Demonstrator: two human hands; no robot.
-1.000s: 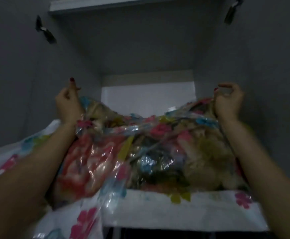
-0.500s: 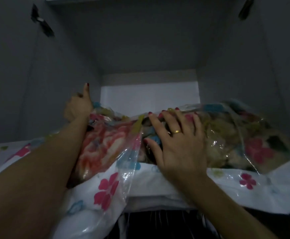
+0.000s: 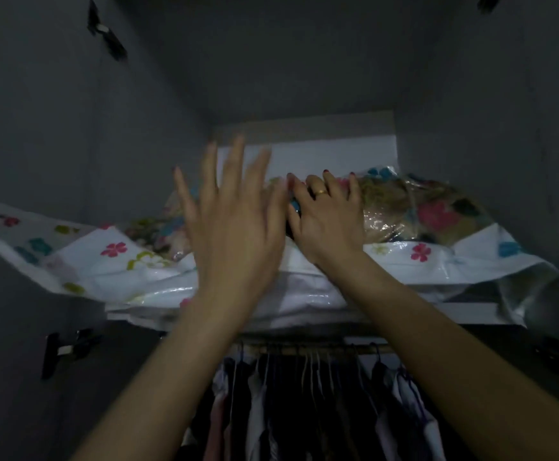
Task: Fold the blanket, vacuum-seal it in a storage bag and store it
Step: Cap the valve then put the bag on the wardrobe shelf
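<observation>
The clear storage bag (image 3: 438, 251) with printed flowers lies on the wardrobe's upper shelf (image 3: 471, 309), its white loose ends drooping past both sides. The folded, patterned blanket (image 3: 401, 207) shows through the plastic at the right. My right hand (image 3: 324, 217), wearing a gold ring, presses flat on the top front of the bag, fingers spread. In front of the bag my left hand (image 3: 231, 224) is raised, open and blurred, holding nothing; I cannot tell whether it touches the plastic. The bag's middle is hidden behind both hands.
Grey wardrobe walls close in on the left (image 3: 55, 144) and right (image 3: 504, 128), with door hinges (image 3: 105, 31) on the left. Under the shelf a rail (image 3: 308, 347) carries several hangers with dark and light clothes (image 3: 304, 404). Space remains above and behind the bag.
The bag has gone further back onto the shelf. My left hand has let go of its left corner and come to the middle, open. My right hand stays pressed on the bag.
</observation>
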